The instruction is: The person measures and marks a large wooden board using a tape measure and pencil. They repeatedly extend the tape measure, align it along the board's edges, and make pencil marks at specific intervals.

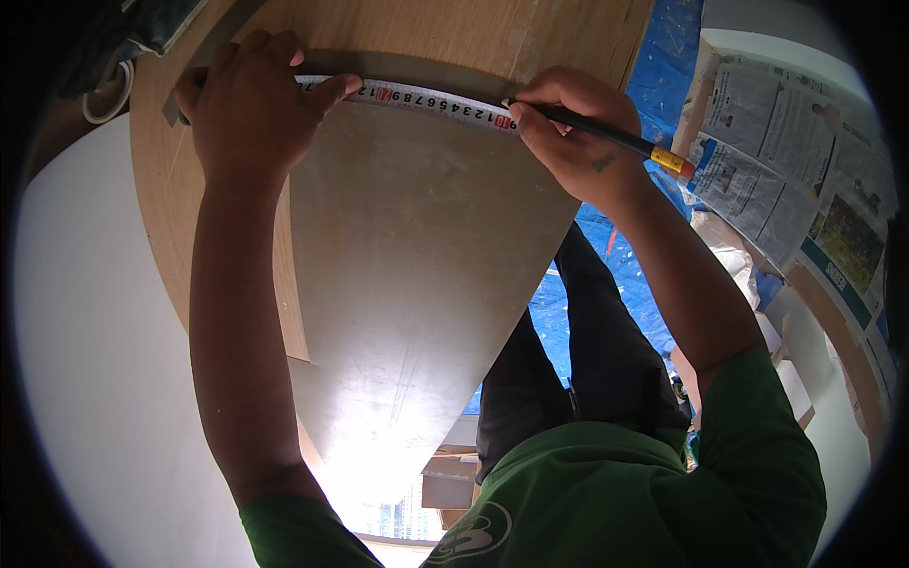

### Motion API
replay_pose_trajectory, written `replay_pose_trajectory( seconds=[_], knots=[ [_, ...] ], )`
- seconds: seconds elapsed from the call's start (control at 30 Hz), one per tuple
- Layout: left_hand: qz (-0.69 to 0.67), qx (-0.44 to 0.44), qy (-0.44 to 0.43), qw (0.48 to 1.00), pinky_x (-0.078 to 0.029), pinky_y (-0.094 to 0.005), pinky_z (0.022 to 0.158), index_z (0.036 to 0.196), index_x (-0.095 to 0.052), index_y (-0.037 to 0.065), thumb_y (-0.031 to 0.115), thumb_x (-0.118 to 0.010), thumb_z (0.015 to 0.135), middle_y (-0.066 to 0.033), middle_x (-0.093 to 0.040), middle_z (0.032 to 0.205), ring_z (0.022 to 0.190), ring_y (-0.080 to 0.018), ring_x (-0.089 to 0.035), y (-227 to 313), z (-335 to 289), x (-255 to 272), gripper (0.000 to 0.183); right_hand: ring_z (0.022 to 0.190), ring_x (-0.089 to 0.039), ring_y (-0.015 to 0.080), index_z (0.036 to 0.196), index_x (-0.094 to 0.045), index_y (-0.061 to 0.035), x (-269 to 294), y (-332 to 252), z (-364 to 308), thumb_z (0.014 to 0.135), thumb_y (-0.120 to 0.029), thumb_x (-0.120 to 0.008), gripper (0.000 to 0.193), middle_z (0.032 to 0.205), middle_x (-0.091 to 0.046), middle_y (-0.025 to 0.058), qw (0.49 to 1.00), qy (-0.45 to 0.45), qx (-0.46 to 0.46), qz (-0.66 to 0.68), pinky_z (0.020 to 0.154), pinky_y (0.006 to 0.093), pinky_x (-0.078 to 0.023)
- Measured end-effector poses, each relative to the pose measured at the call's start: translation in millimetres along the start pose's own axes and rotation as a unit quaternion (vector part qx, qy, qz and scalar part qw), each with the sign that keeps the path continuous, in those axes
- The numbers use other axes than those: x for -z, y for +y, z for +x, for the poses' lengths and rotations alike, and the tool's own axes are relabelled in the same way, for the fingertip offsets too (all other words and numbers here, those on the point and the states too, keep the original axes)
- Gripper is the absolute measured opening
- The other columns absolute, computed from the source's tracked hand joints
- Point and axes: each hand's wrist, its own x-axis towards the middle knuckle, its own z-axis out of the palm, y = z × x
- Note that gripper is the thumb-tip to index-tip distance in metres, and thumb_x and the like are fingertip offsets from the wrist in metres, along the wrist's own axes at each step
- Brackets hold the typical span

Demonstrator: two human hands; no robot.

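A white tape measure blade (426, 102) stretches across a grey-brown panel (407, 246), near its far edge. My left hand (256, 118) is closed at the left part of the blade, its thumb pressing on the tape; the fingers curl over the panel's far edge. My right hand (592, 142) grips a black pencil (620, 140) with a yellow band and reddish eraser. The pencil's tip points left, at the right part of the blade, where my right thumb also touches the tape.
Light wood (473, 28) lies beyond and left of the panel. Blue sheeting (663, 71) covers the floor on the right. Newspaper (776, 142) covers a surface at far right. A white surface (85, 312) fills the left side. Bright glare falls on the panel's near end.
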Motion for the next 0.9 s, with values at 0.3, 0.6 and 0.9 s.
replay_pose_trajectory(
  seconds=[0.3,0.6,0.9],
  knots=[
    [0.000,-0.003,0.010,1.000,-0.038,-0.0478,0.098,0.102,-0.068,0.017,0.064,-0.075,0.077,0.0058,-0.069,0.103,0.110,-0.0164,-0.064,-0.6,-0.7,-0.6,0.054,0.065,-0.066,0.0166,0.083,-0.069,-0.0049,-2.0,0.4,-2.5,0.086,-0.013,-0.075,0.010,0.074,-0.067,0.0061,1.000,0.002,0.008,-0.010,0.058,0.0284,-0.052],
    [-0.033,-0.016,0.021,0.999,-0.038,-0.0484,0.094,0.090,-0.069,0.017,0.056,-0.079,0.077,0.0062,-0.068,0.098,0.103,-0.0178,-0.063,-0.1,0.3,3.4,0.042,0.074,-0.068,0.0096,0.101,-0.067,-0.0038,5.6,-0.3,-3.0,0.093,-0.011,-0.073,0.012,0.082,-0.070,0.0042,0.984,0.089,-0.075,0.133,0.062,0.0235,-0.053],
    [-0.047,-0.017,0.001,0.999,-0.036,-0.0478,0.095,0.094,-0.069,0.017,0.055,-0.077,0.080,0.0050,-0.067,0.099,0.102,-0.0171,-0.063,-2.7,-3.6,4.7,0.041,0.082,-0.062,0.0114,0.110,-0.062,-0.0045,35.8,6.2,-55.4,0.092,-0.021,-0.077,0.028,0.091,-0.065,0.0056,0.980,0.112,-0.157,-0.049,0.076,0.0258,-0.053]
  ],
)
